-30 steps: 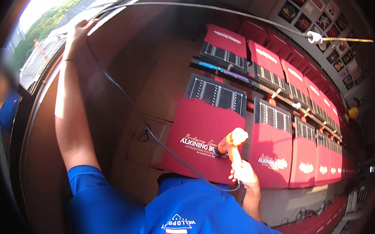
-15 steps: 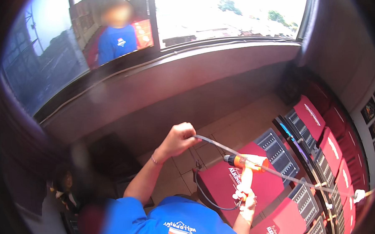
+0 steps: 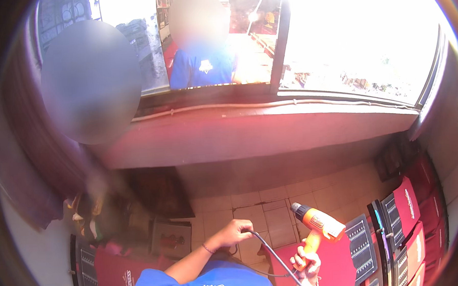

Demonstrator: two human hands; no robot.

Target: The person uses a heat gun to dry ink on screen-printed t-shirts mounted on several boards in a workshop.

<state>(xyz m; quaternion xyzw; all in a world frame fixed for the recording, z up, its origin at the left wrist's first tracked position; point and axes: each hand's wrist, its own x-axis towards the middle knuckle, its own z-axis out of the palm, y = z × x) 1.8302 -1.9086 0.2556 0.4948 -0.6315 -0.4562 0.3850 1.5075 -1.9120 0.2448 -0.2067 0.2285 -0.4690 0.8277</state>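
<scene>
My right hand [image 3: 307, 265] is wrapped round the handle of an orange heat gun [image 3: 322, 226], which points up and left with its black nozzle. My left hand [image 3: 235, 232], at the middle bottom, is closed on a dark power cord [image 3: 276, 257]. From that fist the cord slants down to the right, below the heat gun, and leaves the picture at the bottom. A second, thinner stretch of cord lies behind, near my shirt. The fingertips of my left hand are partly hidden from view.
Maroon panels [image 3: 333, 253] with black, white-marked sections [image 3: 363, 249] stand at the right. Another maroon panel [image 3: 112, 271] is at lower left. A window [image 3: 357, 40] with a sill [image 3: 268, 110] runs across the far side, above a tiled floor [image 3: 278, 222]. A dark board [image 3: 159, 192] leans against the wall.
The view has tilted up and turned left, so my hands sit lower. The cord, stretched far to the right before, now slopes down from my left hand. The heat gun's nozzle has tilted upward.
</scene>
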